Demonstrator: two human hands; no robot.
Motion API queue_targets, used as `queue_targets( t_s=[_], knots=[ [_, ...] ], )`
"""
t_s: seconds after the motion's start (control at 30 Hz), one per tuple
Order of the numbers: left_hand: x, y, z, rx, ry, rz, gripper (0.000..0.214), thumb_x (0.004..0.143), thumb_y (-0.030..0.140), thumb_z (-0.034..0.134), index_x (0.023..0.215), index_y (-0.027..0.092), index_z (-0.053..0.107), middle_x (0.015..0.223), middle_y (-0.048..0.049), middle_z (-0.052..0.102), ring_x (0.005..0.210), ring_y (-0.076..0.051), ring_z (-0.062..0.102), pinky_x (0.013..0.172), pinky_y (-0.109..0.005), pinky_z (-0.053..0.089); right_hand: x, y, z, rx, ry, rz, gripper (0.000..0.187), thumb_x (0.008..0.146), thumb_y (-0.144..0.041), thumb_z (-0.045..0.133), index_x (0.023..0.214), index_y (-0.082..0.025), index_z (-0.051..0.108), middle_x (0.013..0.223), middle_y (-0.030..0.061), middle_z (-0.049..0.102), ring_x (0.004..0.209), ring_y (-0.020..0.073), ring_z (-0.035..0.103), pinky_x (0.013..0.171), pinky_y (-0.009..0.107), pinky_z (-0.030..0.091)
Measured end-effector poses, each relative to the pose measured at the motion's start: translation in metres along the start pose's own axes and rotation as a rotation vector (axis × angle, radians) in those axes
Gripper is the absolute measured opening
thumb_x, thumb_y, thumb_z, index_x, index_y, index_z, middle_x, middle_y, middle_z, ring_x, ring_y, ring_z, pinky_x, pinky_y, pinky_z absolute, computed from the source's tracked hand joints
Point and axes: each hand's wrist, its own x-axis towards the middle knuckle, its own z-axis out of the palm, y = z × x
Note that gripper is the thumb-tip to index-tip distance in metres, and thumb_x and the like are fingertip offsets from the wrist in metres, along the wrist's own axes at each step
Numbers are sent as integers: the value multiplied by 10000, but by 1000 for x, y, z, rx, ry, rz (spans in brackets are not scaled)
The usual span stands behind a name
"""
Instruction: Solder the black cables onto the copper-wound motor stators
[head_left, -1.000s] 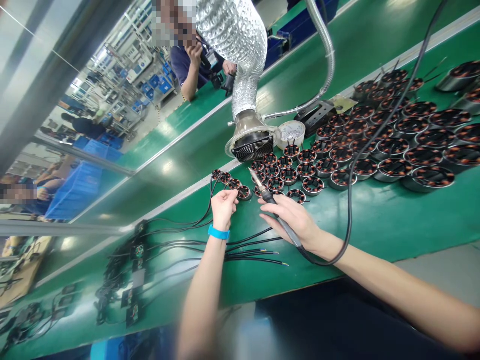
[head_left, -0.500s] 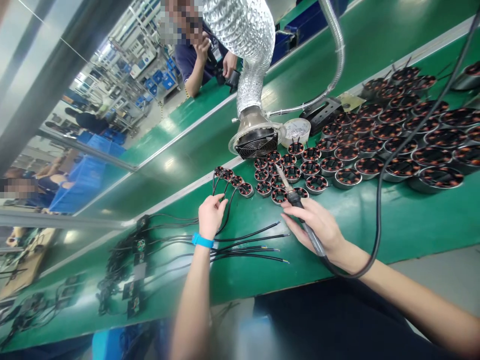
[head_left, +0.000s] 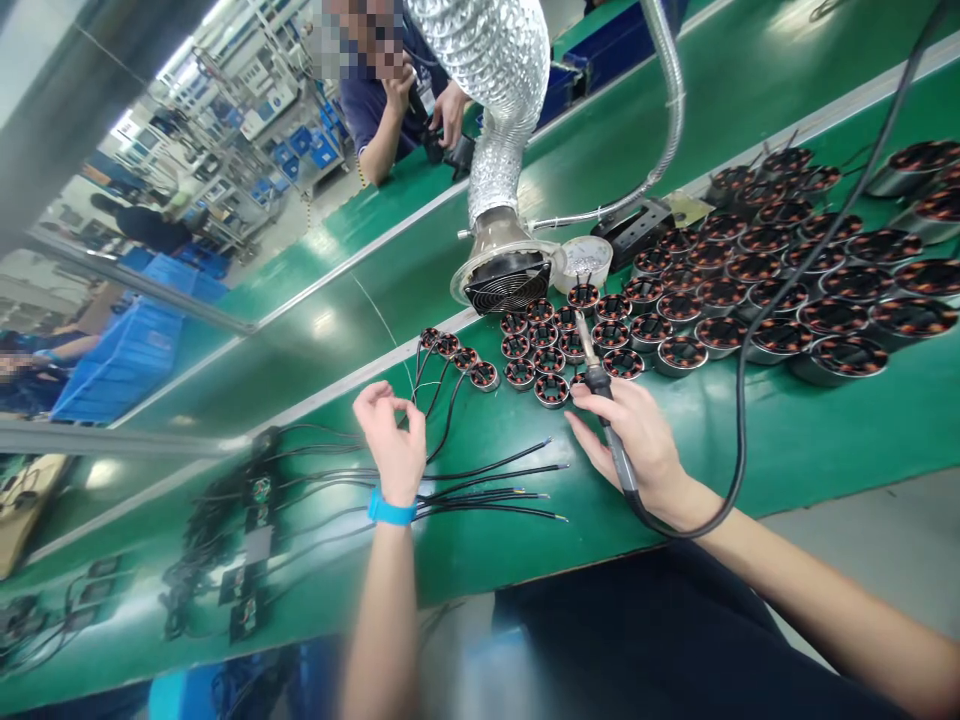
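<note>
My right hand (head_left: 637, 435) grips a soldering iron (head_left: 619, 460) by its handle. The iron's metal tip points up and away, over the front rows of small round motor stators (head_left: 551, 390) with copper windings. My left hand (head_left: 394, 440), with a blue band at the wrist, has thumb and fingers pinched together. A thin strand of solder wire (head_left: 373, 305) curves down to these fingers. Just beyond them stands a short row of stators (head_left: 484, 375) with black cables attached. Between my hands lie several black cables (head_left: 510, 490) with stripped ends.
A fume extractor (head_left: 506, 275) on a silver foil duct hangs over the bench. Behind the stators are a white tub (head_left: 585, 262) and a black iron stand (head_left: 637, 232). Larger stators (head_left: 840, 358) fill the right. Cables with small boards (head_left: 259, 490) lie left. A co-worker (head_left: 382, 130) sits opposite.
My left hand has drawn back leftward from the cabled stators, and the thin solder strand now shows at its fingers. The iron's tip has shifted slightly right and is still over the stators.
</note>
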Motion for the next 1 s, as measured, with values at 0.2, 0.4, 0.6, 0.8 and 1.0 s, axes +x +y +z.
queue_targets(
  t_s=[0.2,0.4,0.6,0.8,1.0],
  knots=[
    [-58,49,-16,-235,-249,161,143,945,91,449,973,207,526,1152,-129,624,1113,-217,636,957,-410,521,11,6,9,5,-185,-99,415,923,-93,605,1305,-224,511,1156,122,677,1050,284,656,1015,531,516],
    [-81,52,2,35,-564,177,174,1008,179,391,1028,188,564,960,-112,646,879,-209,654,767,-335,518,9,18,21,-53,-311,-142,324,962,-183,562,1283,-219,549,1174,136,653,1078,337,627,1005,529,508],
    [-96,35,-3,297,-667,286,178,1020,249,434,987,190,599,850,-61,628,656,-182,618,543,-316,401,10,9,20,-57,-286,-114,316,975,-229,523,1289,-250,550,1074,136,655,1049,376,636,933,552,498],
    [-113,22,-23,360,-665,261,325,1046,361,381,879,184,598,785,-52,638,647,-160,630,525,-301,360,19,-2,18,-51,-287,-158,299,1008,-298,418,1280,-234,526,987,134,653,887,396,658,840,588,501],
    [-126,12,-42,291,-738,242,334,1035,371,412,836,175,596,700,-43,638,569,-158,600,498,-282,333,20,-9,20,-19,-289,-113,306,1016,-342,431,1301,-254,498,1009,113,669,827,339,647,851,561,484]
  ],
)
